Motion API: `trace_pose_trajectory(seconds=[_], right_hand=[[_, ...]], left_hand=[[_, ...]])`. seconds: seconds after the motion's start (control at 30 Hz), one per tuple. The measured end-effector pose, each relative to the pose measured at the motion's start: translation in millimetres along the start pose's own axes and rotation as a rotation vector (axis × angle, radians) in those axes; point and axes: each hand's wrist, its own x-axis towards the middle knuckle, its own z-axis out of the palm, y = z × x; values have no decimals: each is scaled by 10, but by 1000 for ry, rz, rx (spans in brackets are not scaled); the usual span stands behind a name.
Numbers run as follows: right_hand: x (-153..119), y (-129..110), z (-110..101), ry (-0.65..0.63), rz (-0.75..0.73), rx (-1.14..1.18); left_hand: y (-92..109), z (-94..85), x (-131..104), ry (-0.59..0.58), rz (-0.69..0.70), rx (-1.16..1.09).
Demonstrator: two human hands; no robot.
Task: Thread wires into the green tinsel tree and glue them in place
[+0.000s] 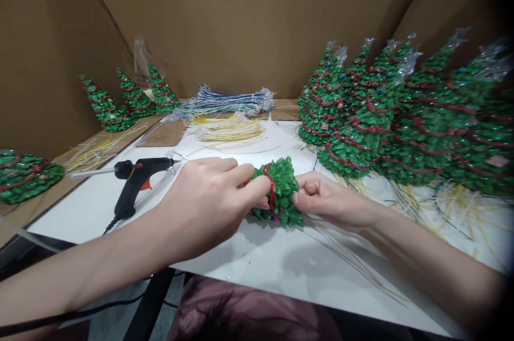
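Observation:
A small green Christmas tree figure (286, 191) with a red garland lies tilted on its side between my hands, above the white tabletop. Wrapped over its upper part is my left hand (219, 191), fingers curled, hiding the tip. My right hand (321, 194) pinches at the tree's base edge with thumb and bent fingers. From the base, thin pale yellow wires (353, 260) trail toward the lower right across the table. Whether the right fingers also hold a wire is hidden.
A black glue gun (134, 186) with a red trigger lies left of my left hand. Bundles of blue wires (233, 101) and yellow wires (228, 129) lie at the back. Several finished-looking trees (361, 132) with plastic-wrapped tops crowd the right; more trees (106, 105) stand left. Cardboard walls (257, 20) enclose the table.

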Motion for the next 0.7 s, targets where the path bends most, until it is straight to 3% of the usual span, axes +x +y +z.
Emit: trace_pose_trajectory(seconds=[0.47,0.7], right_hand=[[7,9,-14,-7,13,27],[16,34,-21,51,18,29]], left_hand=[[-119,-77,246,-190,43,-170],[-152,-120,303,-272,18,-245]])
